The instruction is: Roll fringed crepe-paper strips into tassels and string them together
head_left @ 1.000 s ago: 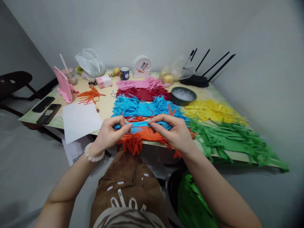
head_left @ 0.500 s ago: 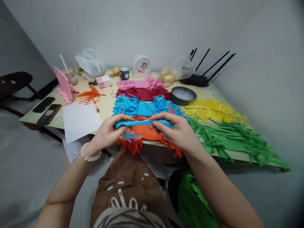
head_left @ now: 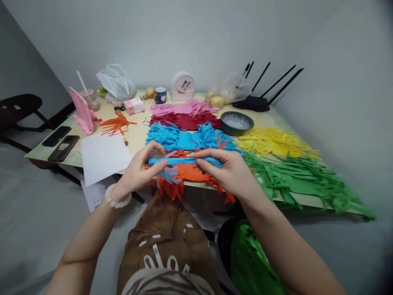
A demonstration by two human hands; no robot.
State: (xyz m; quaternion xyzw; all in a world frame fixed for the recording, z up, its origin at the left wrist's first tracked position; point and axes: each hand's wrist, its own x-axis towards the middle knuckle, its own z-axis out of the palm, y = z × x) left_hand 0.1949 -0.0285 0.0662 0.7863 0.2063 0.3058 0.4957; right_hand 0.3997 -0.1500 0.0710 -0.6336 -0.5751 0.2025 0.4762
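My left hand (head_left: pixel 139 172) and my right hand (head_left: pixel 229 170) each pinch one end of a rolled-up blue fringed paper strip (head_left: pixel 179 161), held level just above the table's near edge. Loose blue fringe hangs from the roll near my left fingers. Beneath it lies an orange fringed paper sheet (head_left: pixel 190 174) whose fringe droops over the edge. Behind it a blue fringed paper pile (head_left: pixel 184 139) rests on the table (head_left: pixel 135 135).
Further paper piles: red (head_left: pixel 186 121), pink (head_left: pixel 181 108), yellow (head_left: pixel 273 141), green (head_left: pixel 301 178), loose orange strips (head_left: pixel 116 123). A grey bowl (head_left: pixel 237 123), white sheet (head_left: pixel 102 155), two phones (head_left: pixel 59 141), pink stand (head_left: pixel 81 110), mug (head_left: pixel 160 95), bags and a router (head_left: pixel 254 102) stand around.
The blue strip has been turned and rolled between my fingers, rising slightly; more loose fringe now hangs beneath my left hand. Both hands stayed in nearly the same place.
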